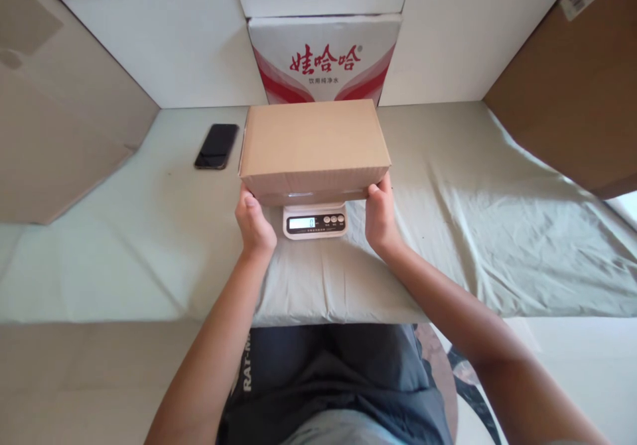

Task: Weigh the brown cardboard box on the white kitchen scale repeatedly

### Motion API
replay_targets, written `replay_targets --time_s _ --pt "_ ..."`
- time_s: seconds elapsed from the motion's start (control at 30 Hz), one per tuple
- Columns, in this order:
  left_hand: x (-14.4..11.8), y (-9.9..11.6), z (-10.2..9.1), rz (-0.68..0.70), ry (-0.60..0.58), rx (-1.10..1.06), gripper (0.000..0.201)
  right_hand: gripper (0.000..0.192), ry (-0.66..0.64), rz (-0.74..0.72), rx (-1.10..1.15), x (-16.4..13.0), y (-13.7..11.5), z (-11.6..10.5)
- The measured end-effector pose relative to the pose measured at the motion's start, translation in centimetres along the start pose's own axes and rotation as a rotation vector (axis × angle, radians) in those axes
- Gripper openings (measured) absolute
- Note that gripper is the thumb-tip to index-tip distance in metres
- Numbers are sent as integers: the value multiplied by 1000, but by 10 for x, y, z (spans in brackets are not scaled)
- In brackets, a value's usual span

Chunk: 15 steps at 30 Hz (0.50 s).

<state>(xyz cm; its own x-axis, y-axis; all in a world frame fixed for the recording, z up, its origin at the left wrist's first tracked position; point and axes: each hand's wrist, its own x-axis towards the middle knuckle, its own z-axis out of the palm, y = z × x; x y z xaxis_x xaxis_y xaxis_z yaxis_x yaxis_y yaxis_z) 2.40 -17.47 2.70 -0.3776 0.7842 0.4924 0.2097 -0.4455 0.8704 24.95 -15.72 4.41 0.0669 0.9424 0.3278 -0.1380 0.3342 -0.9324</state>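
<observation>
Both hands, left (pixel 255 223) and right (pixel 381 216), are grasping the box (pixel 313 146) at its near corners over the scale (pixel 314 221) reading zero, mid-desk (pixel 149 233), phone (pixel 216 145) behind-left.

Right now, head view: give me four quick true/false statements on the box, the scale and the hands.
1. Both hands, left hand and right hand, grip the cardboard box. True.
2. The scale display reads 250. False: it shows 0.
3. A phone lies to the right of the box. False: it lies to its left.
4. The scale sits on a pale green cloth. True.
</observation>
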Motion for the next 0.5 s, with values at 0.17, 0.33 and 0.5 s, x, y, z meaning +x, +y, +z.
replay_targets --time_s 0.17,0.33,0.5 --pt "1 -1 0 13 13 4 73 61 -5 -3 39 -1 0 1" --pt "0 -1 -1 5 8 13 74 64 18 5 27 0 -1 1" --pt "2 -3 0 21 6 -10 71 58 18 -3 67 -1 1 1"
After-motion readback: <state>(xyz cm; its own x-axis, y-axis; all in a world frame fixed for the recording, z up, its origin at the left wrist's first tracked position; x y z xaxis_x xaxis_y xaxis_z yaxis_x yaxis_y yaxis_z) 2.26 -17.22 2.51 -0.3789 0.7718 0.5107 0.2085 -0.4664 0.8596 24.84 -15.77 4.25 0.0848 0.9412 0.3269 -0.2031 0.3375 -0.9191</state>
